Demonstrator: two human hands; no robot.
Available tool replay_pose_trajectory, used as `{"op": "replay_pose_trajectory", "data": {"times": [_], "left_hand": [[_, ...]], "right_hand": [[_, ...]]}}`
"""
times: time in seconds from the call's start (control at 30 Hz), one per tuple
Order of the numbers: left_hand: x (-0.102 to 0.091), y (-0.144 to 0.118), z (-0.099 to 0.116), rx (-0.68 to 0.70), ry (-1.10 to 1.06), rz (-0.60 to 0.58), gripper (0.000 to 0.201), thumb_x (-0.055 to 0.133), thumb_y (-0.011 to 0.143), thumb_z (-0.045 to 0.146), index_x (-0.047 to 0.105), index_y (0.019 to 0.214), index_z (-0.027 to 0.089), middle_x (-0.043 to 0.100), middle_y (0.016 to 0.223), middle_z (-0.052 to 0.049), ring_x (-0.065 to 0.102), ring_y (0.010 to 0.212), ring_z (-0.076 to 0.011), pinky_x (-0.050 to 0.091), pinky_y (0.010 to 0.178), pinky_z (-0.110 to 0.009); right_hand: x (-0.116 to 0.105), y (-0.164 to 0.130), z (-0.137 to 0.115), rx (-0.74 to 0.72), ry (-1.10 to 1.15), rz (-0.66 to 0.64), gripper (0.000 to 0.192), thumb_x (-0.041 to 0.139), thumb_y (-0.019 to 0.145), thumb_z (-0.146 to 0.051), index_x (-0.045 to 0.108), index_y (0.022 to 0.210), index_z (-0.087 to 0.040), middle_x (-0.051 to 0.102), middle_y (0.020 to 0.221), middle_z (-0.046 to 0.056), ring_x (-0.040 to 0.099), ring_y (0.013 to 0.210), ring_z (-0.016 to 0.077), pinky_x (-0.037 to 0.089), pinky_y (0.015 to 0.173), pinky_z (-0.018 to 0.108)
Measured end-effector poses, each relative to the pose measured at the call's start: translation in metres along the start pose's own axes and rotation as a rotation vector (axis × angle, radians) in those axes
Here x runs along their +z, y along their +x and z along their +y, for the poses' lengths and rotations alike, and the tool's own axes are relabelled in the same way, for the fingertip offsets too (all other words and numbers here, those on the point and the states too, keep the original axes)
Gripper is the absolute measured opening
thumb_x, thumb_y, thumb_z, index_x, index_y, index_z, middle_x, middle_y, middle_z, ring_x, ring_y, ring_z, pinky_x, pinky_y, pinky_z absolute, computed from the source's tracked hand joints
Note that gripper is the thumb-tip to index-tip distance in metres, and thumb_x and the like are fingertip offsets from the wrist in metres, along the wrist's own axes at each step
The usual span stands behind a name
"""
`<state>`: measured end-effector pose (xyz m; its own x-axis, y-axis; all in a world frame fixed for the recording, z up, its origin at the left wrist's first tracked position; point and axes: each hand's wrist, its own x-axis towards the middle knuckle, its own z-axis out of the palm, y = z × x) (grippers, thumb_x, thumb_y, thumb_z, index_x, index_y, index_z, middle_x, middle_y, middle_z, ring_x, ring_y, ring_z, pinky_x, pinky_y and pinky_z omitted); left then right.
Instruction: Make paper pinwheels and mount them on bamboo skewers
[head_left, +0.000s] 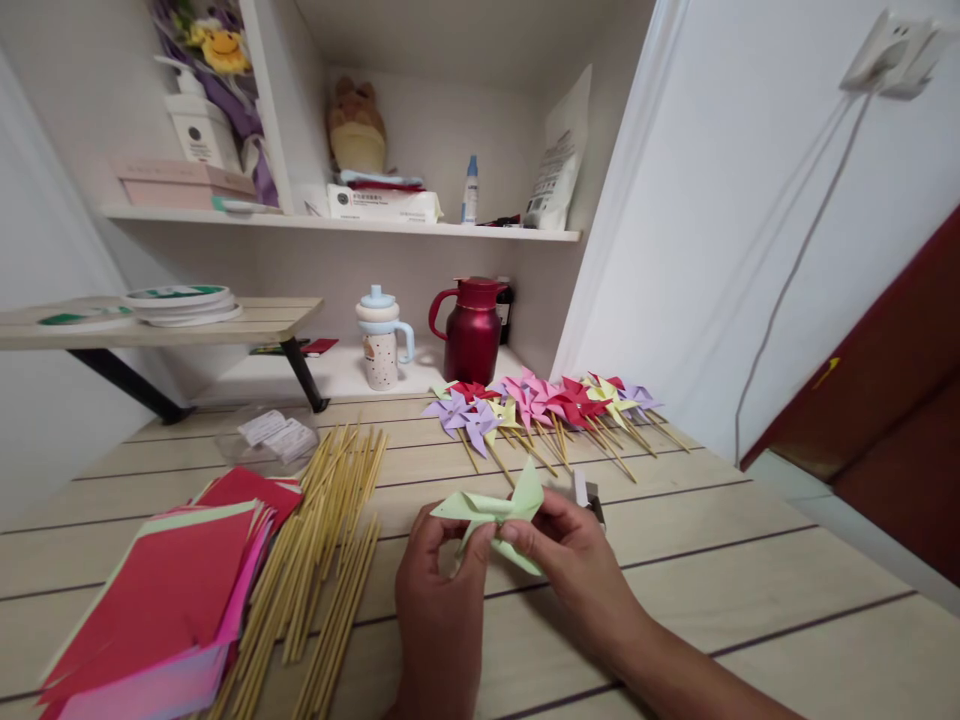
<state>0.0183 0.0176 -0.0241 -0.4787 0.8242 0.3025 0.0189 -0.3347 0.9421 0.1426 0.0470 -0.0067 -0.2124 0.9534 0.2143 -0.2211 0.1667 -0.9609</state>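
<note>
A pale green paper pinwheel point(487, 505) is held between both hands above the wooden table. My left hand point(444, 565) pinches it from the left, thumb near its centre. On the other side, my right hand point(566, 545) grips it with the thumb also close to the middle. No stick shows on this pinwheel. Just behind my right hand lies a small grey and white object point(589, 492), partly covered by the fingers; its kind is unclear. Farther back are several finished pinwheels point(529, 400) on sticks, in pink, red, purple and yellow.
At left lie a stack of coloured paper point(176, 570) and many thin wooden sticks point(319, 540). A clear box point(262, 440) with labels sits behind them. A speckled cup point(381, 345) and a red jug point(474, 335) stand at the back below a shelf point(450, 232).
</note>
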Motion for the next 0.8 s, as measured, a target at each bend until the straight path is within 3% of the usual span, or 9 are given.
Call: {"op": "replay_pose_trajectory", "data": {"times": [0.13, 0.6, 0.8], "left_hand": [[0.000, 0.000, 0.001, -0.065, -0.031, -0.036, 0.017, 0.073, 0.074, 0.025, 0.070, 0.089, 0.019, 0.073, 0.087, -0.004, 0.068, 0.084, -0.0203, 0.052, 0.079, -0.030], [-0.003, 0.000, 0.003, -0.051, 0.010, -0.051, 0.018, 0.075, 0.073, 0.028, 0.073, 0.088, 0.018, 0.075, 0.086, -0.006, 0.069, 0.083, -0.0215, 0.053, 0.079, -0.031], [-0.005, -0.001, 0.008, 0.031, 0.066, -0.075, 0.014, 0.073, 0.076, 0.026, 0.073, 0.089, 0.020, 0.074, 0.089, -0.004, 0.069, 0.085, -0.0202, 0.053, 0.079, -0.029]], "right_hand": [[-0.002, 0.002, 0.002, -0.006, -0.021, -0.003, 0.018, 0.080, 0.073, -0.032, 0.076, 0.087, -0.021, 0.072, 0.087, 0.003, 0.061, 0.083, 0.0190, 0.048, 0.079, 0.031], [-0.003, 0.000, 0.000, 0.095, 0.049, 0.025, 0.028, 0.085, 0.066, -0.036, 0.075, 0.085, -0.018, 0.072, 0.082, 0.004, 0.062, 0.076, 0.0185, 0.050, 0.072, 0.031], [-0.006, -0.002, 0.001, 0.090, 0.061, -0.004, 0.026, 0.084, 0.069, -0.034, 0.074, 0.088, -0.019, 0.072, 0.085, 0.004, 0.062, 0.080, 0.0185, 0.048, 0.076, 0.032]]}}
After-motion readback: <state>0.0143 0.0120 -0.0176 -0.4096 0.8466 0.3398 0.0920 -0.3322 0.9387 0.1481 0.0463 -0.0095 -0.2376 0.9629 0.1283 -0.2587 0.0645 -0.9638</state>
